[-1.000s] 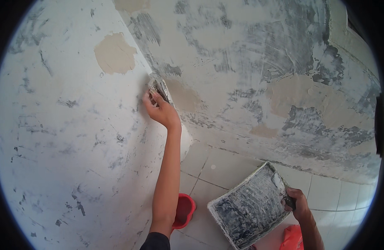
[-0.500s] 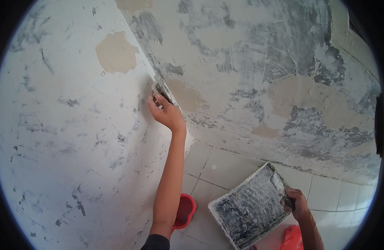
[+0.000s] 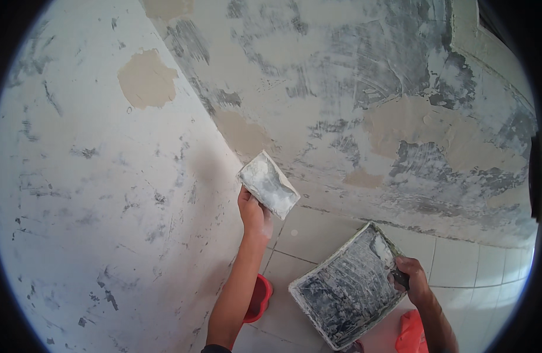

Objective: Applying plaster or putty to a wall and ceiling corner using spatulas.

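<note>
Because it fills that whole side, the left wall (image 3: 94, 194) comes first, white with grey scuffs and carrying a beige patch (image 3: 147, 79) near its top. Close to the corner seam, the left hand (image 3: 253, 215) is closed on a flat rectangular trowel (image 3: 273, 186) from beneath, smeared face toward the camera; the handle is hidden, but gripping from behind presumably keeps the fingers off that coating. Whether its edge touches the wall, I cannot tell. Below, partly covered by the forearm, a red container (image 3: 261, 299) sits on the tiled floor (image 3: 303, 238), seemingly set close to stay within reach. Next comes a wide tray (image 3: 310, 317) caked in grey and white, tilted askew, its residue side up, probably to stop material sliding off. Well apart from its partner, the right hand (image 3: 414, 279) is clamped around the tray's dark grip (image 3: 400, 279), with a red bag (image 3: 411, 333) just below.
</note>
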The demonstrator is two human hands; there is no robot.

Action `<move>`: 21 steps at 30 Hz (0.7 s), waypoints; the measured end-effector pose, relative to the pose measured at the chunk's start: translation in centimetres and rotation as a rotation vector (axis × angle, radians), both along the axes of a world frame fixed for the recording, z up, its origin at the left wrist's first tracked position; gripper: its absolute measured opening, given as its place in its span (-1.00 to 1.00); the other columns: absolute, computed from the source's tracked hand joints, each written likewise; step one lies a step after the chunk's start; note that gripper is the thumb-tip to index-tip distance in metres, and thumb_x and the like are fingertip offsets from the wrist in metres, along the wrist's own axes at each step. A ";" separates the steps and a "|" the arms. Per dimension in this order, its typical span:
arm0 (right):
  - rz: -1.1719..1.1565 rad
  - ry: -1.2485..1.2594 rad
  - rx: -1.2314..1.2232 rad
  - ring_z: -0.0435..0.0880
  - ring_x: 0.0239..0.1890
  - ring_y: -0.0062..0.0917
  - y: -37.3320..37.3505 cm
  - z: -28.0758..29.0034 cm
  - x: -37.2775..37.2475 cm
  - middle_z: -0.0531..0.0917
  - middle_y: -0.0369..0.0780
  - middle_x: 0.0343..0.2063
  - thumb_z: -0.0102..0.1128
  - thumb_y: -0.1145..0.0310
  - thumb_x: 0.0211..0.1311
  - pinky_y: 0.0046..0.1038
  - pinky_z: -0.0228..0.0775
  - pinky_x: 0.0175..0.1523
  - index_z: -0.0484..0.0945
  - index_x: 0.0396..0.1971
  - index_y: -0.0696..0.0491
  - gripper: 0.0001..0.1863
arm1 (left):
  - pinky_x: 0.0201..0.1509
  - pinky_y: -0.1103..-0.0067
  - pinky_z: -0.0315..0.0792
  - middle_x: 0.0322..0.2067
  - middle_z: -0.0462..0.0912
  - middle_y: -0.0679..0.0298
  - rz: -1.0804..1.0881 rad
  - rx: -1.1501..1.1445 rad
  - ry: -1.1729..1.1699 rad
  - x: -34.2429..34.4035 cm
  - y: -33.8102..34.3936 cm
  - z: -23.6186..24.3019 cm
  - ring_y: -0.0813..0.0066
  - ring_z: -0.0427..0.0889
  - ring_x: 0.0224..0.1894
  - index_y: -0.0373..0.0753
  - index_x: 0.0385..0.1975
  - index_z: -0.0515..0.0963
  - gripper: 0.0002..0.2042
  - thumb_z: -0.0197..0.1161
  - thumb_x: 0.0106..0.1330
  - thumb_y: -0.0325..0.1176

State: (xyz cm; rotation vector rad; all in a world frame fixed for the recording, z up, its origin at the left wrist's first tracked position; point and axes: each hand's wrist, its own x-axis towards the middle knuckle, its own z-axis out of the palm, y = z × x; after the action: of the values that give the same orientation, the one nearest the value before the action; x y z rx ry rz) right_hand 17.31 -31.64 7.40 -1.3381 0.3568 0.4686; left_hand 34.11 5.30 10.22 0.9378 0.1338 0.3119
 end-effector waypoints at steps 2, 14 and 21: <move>0.087 -0.138 -0.097 0.33 -0.70 -0.70 2.0 1.6 0.5 0.58 -0.23 -0.56 -0.04 0.12 0.41 -0.60 0.09 -0.59 0.52 -0.32 0.13 -0.64 | 0.18 0.42 0.52 0.03 0.57 0.27 -0.045 -0.036 0.031 -2.8 0.2 -0.4 0.40 0.59 0.07 -0.26 0.13 0.43 -0.73 -0.04 0.49 -0.47; 0.203 -0.534 -0.486 0.67 -0.46 -0.21 9.8 5.7 -2.1 0.65 -0.01 -0.49 0.27 0.22 0.32 -0.34 0.47 -0.29 0.58 -0.13 0.23 -0.65 | 0.17 0.33 0.50 0.12 0.50 0.31 -0.035 -0.258 0.062 -13.6 -4.4 0.8 0.35 0.53 0.15 -0.18 0.20 0.38 -0.59 0.01 0.52 -0.07; 0.183 -0.550 -0.426 0.51 -0.53 -0.55 10.3 5.3 -2.9 0.62 -0.16 -0.55 0.27 0.25 0.32 -0.44 0.38 -0.35 0.59 -0.13 0.23 -0.67 | 0.15 0.37 0.51 0.07 0.54 0.28 -0.049 -0.313 0.083 -16.2 -5.5 -0.2 0.36 0.57 0.11 -0.22 0.18 0.39 -0.60 0.07 0.49 -0.11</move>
State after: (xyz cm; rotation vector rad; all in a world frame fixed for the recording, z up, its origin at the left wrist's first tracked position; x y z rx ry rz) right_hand 14.39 -21.39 12.66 -1.8577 -0.1348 0.1597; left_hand 17.92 -0.25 10.06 0.6432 0.2284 0.1989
